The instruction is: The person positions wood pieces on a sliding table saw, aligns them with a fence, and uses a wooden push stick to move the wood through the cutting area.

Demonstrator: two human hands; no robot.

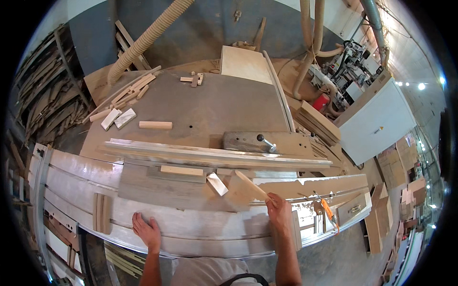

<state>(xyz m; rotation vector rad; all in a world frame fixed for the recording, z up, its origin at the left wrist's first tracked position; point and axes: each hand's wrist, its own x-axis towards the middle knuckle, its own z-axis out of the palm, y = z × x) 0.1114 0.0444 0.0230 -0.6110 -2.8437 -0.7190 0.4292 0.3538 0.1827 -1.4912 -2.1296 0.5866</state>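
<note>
My right hand (279, 210) is closed around the near end of a thin wooden strip (250, 183), which points away and to the left. Flat on the metal sliding table (191, 228) rests my left hand (147, 231), its fingers spread and holding nothing. Just left of the strip's far end lies a small whitish wood block (217, 184). A longer pale wood piece (182, 170) sits beside the long metal fence (214, 155). Several short wood pieces (101, 212) stand together left of my left hand.
Beyond the fence, a dark worktop (229, 102) carries a wood piece (155, 125), two whitish blocks (125, 118) and a clamp lever (266, 142). An orange-handled tool (328, 210) lies at right. A ribbed hose (148, 40) hangs at upper left; a grey cabinet (377, 119) stands right.
</note>
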